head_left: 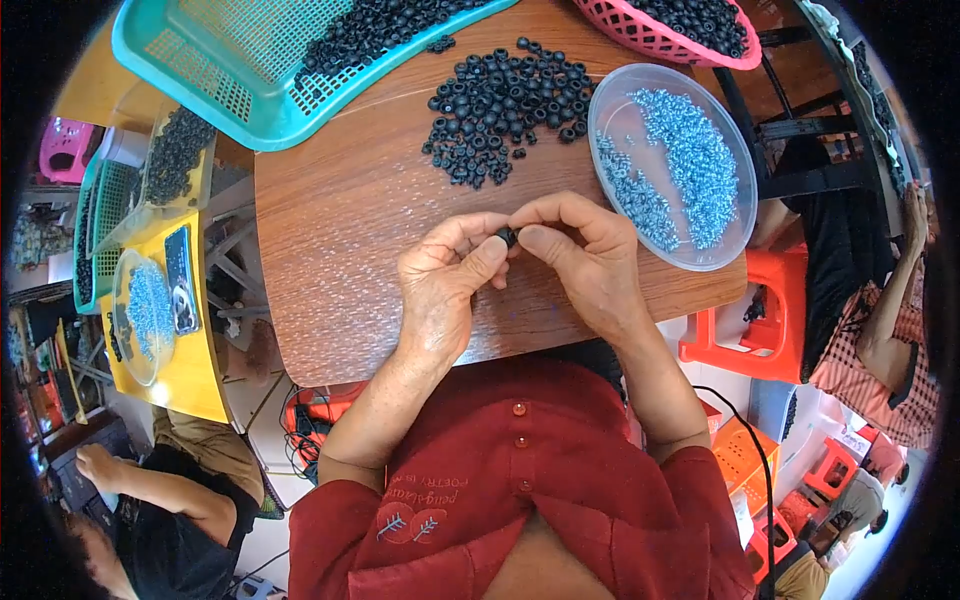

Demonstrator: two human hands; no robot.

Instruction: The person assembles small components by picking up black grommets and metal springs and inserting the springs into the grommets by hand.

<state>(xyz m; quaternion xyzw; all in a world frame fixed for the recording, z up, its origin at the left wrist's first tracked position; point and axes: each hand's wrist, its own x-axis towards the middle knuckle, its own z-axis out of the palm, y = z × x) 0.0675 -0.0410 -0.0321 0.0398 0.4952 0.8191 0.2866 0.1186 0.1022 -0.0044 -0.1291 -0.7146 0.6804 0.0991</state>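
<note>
Both hands meet over the wooden desk (350,220), near its front edge, abt mid-width. Left hand (445,285) & right hand (580,255) pinch one small black ring (507,237) between thumb and fingertips, each gripping it from its own side; ring is held just above the desktop, mostly hidden by the fingers. Can't tell if anything else sits inside the ring.

Behind the hands, towards the desk's far edge, lies a loose pile of black rings (505,100) straight on the wood. At the right edge, partly overhanging, a clear plastic lid (610,110) holds small silvery-blue screws (680,165) in two heaps. Far left corner: teal basket (200,75) w/ more black rings along its rim side. Far right corner: pink basket (650,40), also full of black rings.

Person wears a red buttoned shirt (520,490). Left of the desk stands a yellow table (190,370) w/ a phone (181,280) and another clear lid of screws; a second person (160,510) in black sits below it. On the right, a third person's arm (895,300) & orange stools (740,330).
</note>
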